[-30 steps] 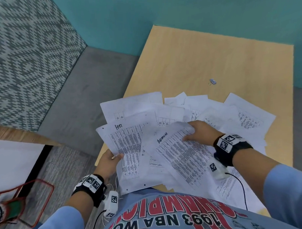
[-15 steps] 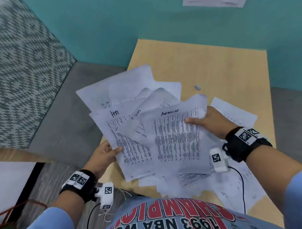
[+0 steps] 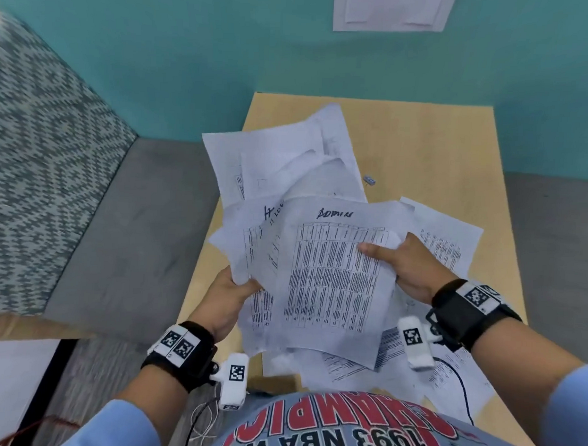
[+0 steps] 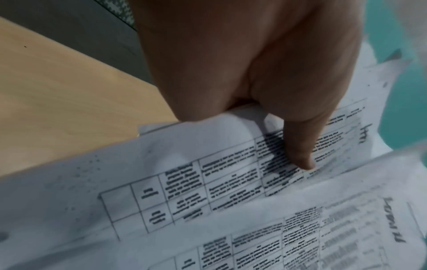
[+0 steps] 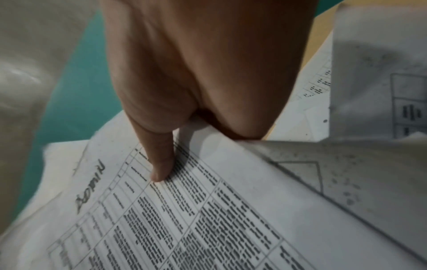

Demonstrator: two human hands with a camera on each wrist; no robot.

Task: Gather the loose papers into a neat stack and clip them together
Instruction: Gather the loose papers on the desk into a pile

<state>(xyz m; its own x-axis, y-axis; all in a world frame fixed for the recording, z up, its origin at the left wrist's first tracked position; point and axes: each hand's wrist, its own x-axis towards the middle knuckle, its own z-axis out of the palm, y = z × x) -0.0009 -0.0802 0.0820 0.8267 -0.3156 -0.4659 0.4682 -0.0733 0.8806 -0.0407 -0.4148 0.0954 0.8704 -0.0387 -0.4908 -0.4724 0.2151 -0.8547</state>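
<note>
Above the near half of the wooden surface (image 3: 432,137), in the head view, both hands are lifting a fanned, uneven bundle of printed papers (image 3: 334,277). The left hand (image 3: 225,299) is gripping the bundle's near-left edge, while the right hand (image 3: 406,261) is grasping its right edge with the thumb lying across the top sheet. More loose sheets (image 3: 442,244) are lying flat on the surface beneath and to the right. A small clip (image 3: 369,180) is resting on the surface just beyond the raised papers, apart from them.

Seen from the left wrist, the left hand (image 4: 254,73) is pinching the papers (image 4: 208,182), its thumb pressing down on a printed table; the surface (image 4: 69,91) is showing at left.

Seen from the right wrist, the right hand (image 5: 203,69) is clamping the top sheet (image 5: 208,210), thumb on top and fingers hidden underneath.
</note>
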